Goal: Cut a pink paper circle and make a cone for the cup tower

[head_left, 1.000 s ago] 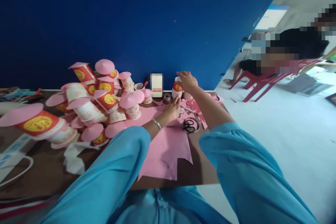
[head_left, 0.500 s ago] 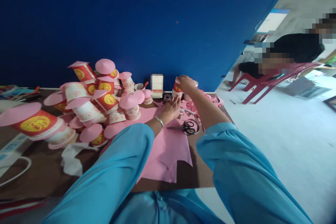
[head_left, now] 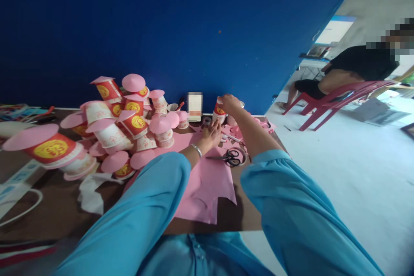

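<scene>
My right hand [head_left: 230, 103] reaches over the top of a red and white paper cup piece [head_left: 220, 111] by the blue wall, its fingers curled on the upper rim. Low in front of that piece is my left hand [head_left: 211, 134], fingers stretched toward its base; whether they press on it is hard to see. Black-handled scissors [head_left: 232, 157] lie beside a roll of tape [head_left: 242, 155], close to my right forearm. Under my left forearm spreads a pink paper sheet [head_left: 207, 189]. A white cup rim [head_left: 241, 105] shows partly behind my right hand.
Several cup lanterns with pink cone tops [head_left: 136, 121] are piled at the left. A phone [head_left: 194, 105] leans on the wall. Pink scraps [head_left: 255, 127] lie at the right. White tissue [head_left: 92, 194] sits near the front. Beyond, a person [head_left: 362, 62] sits on a red chair [head_left: 352, 95].
The view has shifted slightly, so the piled lanterns appear a little further right. Both hands stay at the cup piece, with the left fingers slightly lower against its base.
</scene>
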### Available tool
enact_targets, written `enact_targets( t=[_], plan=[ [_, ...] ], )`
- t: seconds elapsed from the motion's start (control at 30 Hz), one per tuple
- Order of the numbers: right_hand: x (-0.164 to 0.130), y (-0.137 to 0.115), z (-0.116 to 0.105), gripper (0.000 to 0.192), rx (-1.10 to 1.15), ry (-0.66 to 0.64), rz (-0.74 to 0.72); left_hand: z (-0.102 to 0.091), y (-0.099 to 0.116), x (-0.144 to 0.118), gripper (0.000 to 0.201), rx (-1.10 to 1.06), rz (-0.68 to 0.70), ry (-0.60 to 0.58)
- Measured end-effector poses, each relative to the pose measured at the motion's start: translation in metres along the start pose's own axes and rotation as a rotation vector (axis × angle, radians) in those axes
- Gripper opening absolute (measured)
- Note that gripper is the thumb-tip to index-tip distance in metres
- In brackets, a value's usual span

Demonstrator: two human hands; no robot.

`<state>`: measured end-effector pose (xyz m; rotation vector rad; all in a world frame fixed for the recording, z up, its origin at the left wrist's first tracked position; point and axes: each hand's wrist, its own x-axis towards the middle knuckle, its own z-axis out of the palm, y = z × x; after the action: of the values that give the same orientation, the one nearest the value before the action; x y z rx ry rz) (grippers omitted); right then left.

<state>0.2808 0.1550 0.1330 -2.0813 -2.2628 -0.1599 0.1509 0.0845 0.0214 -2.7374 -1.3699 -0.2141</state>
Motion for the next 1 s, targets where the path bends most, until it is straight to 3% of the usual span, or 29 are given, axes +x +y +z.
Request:
enact_targets(
  t=[0.5, 0.67, 0.8, 0.87, 0.93, 0.97, 1.0],
  plan=[
    [0.001, 0.002, -0.004, 0.036, 0.032, 0.014, -0.023, -0.017, 0.001, 0.013, 0.068, -0.071, -0.010, -0.029],
    [0.002, 0.011, -0.023, 0.037, 0.099, 0.092, 0.014, -0.023, -0.001, 0.018, 0.072, -0.168, 0.006, -0.032],
    [-0.005, 0.023, -0.044, 0.046, 0.201, 0.205, 0.044, -0.031, -0.007, 0.021, 0.053, -0.329, -0.009, -0.008],
    [-0.014, 0.030, -0.056, 0.046, 0.474, 0.370, 0.025, -0.038, -0.010, 0.020, 0.044, -0.444, -0.021, -0.002],
    [-0.030, 0.038, -0.069, 0.045, 0.948, 0.528, -0.046, -0.046, -0.010, 0.013, 0.043, -0.577, -0.025, -0.017],
    [-0.040, 0.043, -0.076, 0.044, 1.242, 0.601, -0.144, -0.049, -0.008, 0.007, 0.044, -0.648, -0.021, -0.037],
    [-0.051, 0.048, -0.082, 0.044, 1.553, 0.625, -0.333, -0.052, -0.004, -0.001, 0.047, -0.722, 0.000, -0.064]
  ],
)
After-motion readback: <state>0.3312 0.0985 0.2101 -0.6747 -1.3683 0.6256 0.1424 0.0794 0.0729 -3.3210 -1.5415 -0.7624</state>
